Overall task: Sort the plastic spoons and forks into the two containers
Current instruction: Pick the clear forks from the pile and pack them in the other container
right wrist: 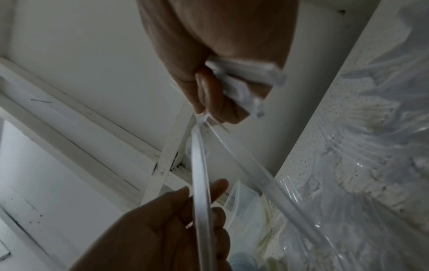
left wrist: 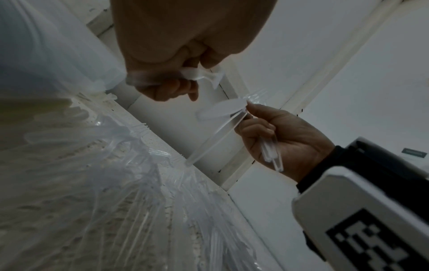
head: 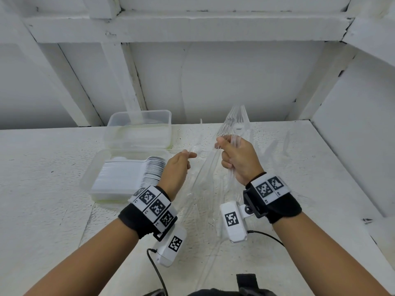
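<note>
My right hand (head: pixel 229 153) grips a bundle of clear plastic utensils (head: pixel 238 121) that fans out above the fist; a spoon bowl (left wrist: pixel 220 110) shows at its fingertips. My left hand (head: pixel 186 157), just left of it, pinches one clear utensil (right wrist: pixel 200 185) whose far end reaches the right hand's fingers (right wrist: pixel 216 108). I cannot tell whether it is a fork or a spoon. A loose pile of clear utensils (head: pixel 203 201) lies on the table under both hands. The near container (head: pixel 89 180) holds a stacked row of spoons (head: pixel 152 169). The far container (head: pixel 139 124) stands behind it.
The white table (head: pixel 53 167) runs to a white framed wall (head: pixel 213 82) close behind the containers. A white side panel (head: pixel 352 146) bounds the table on the right. Camera cables (head: pixel 158 272) hang below my wrists.
</note>
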A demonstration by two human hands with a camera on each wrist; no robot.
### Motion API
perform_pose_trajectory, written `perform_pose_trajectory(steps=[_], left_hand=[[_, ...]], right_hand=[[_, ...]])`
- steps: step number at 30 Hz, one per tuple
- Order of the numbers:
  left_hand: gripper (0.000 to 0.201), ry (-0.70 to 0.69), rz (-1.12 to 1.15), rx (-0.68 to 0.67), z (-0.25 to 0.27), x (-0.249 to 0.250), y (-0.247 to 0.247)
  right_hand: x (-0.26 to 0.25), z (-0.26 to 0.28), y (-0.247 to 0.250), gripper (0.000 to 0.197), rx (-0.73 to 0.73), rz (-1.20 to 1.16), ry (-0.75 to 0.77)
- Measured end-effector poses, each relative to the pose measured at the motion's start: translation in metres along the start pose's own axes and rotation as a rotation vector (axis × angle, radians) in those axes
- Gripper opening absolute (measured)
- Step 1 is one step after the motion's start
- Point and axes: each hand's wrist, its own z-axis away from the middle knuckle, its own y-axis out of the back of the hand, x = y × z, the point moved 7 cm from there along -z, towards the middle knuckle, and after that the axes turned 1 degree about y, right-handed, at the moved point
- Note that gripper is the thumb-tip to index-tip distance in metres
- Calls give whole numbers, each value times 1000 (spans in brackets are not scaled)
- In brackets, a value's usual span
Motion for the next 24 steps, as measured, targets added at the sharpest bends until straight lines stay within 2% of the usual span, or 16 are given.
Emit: perform_pose_trajectory(steps=[5,12,20,24], left_hand=[[24,46,91,-67,4,2,-17],[17,103,299,-226,15,9,-30],[26,-5,138,-133,19,11,-25],[26,37,171,-146,20,10,-26]], right_hand=[[3,3,-13,6,-52,-5,9],[5,2,-19,9,-20,23,26],[2,2,-20,14,-55,144,42],[-1,2,-15,13,-31,270,78]])
